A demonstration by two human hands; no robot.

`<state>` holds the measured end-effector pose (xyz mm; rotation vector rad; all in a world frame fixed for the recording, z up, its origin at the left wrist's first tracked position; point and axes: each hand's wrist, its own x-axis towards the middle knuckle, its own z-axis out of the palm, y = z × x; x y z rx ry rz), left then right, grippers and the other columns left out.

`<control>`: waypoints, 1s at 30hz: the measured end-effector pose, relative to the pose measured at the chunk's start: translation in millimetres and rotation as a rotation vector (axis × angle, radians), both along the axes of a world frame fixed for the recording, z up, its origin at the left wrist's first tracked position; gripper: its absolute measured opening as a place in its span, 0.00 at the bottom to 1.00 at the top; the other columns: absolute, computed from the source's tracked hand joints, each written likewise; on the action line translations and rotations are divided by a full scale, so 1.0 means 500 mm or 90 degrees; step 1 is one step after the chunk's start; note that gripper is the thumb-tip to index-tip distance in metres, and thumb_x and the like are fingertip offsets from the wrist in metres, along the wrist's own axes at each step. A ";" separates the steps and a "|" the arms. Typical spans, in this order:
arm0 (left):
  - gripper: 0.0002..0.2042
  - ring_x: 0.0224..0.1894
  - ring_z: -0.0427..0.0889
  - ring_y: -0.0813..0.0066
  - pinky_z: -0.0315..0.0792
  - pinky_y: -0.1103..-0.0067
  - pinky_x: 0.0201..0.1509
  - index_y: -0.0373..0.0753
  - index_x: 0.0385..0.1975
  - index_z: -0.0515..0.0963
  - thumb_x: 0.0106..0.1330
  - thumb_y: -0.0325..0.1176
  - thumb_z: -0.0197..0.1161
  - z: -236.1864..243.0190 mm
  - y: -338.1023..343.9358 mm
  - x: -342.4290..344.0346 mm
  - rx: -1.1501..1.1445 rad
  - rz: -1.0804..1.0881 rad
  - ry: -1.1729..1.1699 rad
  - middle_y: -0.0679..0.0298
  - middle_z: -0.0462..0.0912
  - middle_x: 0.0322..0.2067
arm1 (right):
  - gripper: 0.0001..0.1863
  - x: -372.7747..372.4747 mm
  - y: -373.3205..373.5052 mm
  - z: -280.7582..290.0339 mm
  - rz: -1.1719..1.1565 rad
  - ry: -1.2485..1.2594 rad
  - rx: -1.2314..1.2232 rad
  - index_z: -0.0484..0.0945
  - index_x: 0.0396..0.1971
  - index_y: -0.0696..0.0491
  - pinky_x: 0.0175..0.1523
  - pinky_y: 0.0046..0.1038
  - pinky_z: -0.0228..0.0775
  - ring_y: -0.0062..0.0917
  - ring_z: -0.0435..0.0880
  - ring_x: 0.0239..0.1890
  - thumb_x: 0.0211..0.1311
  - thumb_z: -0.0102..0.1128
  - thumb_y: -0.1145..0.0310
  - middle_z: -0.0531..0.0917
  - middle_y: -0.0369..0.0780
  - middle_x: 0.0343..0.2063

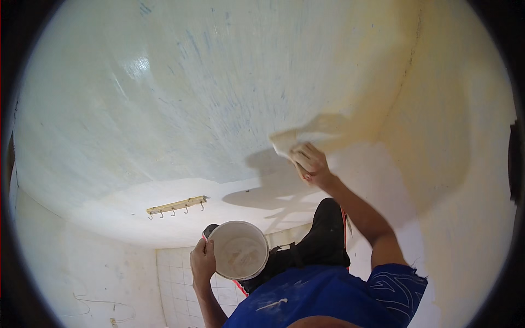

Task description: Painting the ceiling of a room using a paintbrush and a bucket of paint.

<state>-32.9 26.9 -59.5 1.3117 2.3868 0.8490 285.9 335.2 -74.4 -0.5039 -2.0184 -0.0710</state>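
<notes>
My right hand point(310, 162) is closed around the handle of a wide, pale-bristled paintbrush point(282, 143). Its bristles meet the wall point(219, 104), or come very close to it, and a dark shadow falls around them. My left hand point(203, 263) grips the rim of a white bucket point(223, 234), fingers on its outer side. The bucket is held low in front of my body, its mouth facing up, with a whitish coating or liquid inside; which one, I cannot tell. Streaky pale blue and cream patches cover the upper wall, while a whiter band runs below.
A wooden hook rail point(176, 205) with several metal hooks is fixed to the wall left of the brush. The wall meets a yellowish side wall point(443, 126) at a corner on the right. White tiles point(178, 281) and a loose cable point(104, 302) show at lower left.
</notes>
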 end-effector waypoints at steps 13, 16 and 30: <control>0.19 0.29 0.76 0.32 0.68 0.56 0.30 0.32 0.26 0.72 0.75 0.42 0.59 0.011 -0.020 0.038 -0.013 0.011 0.019 0.37 0.75 0.25 | 0.08 0.136 -0.216 -0.182 0.165 0.867 -1.028 0.81 0.42 0.54 0.58 0.33 0.79 0.27 0.84 0.48 0.70 0.65 0.67 0.84 0.38 0.41; 0.19 0.34 0.76 0.31 0.69 0.52 0.33 0.33 0.28 0.73 0.76 0.44 0.58 0.016 0.000 0.031 -0.054 0.021 -0.007 0.38 0.76 0.28 | 0.07 0.095 -0.220 -0.158 0.290 0.829 -1.091 0.80 0.43 0.54 0.57 0.33 0.79 0.25 0.83 0.47 0.70 0.63 0.69 0.84 0.38 0.40; 0.19 0.20 0.68 0.49 0.64 0.62 0.28 0.32 0.26 0.70 0.75 0.41 0.60 0.024 0.022 0.005 -0.010 0.000 -0.076 0.45 0.70 0.19 | 0.10 -0.184 -0.344 0.021 0.271 0.002 -0.936 0.84 0.35 0.60 0.36 0.22 0.75 0.14 0.83 0.30 0.59 0.75 0.71 0.87 0.35 0.28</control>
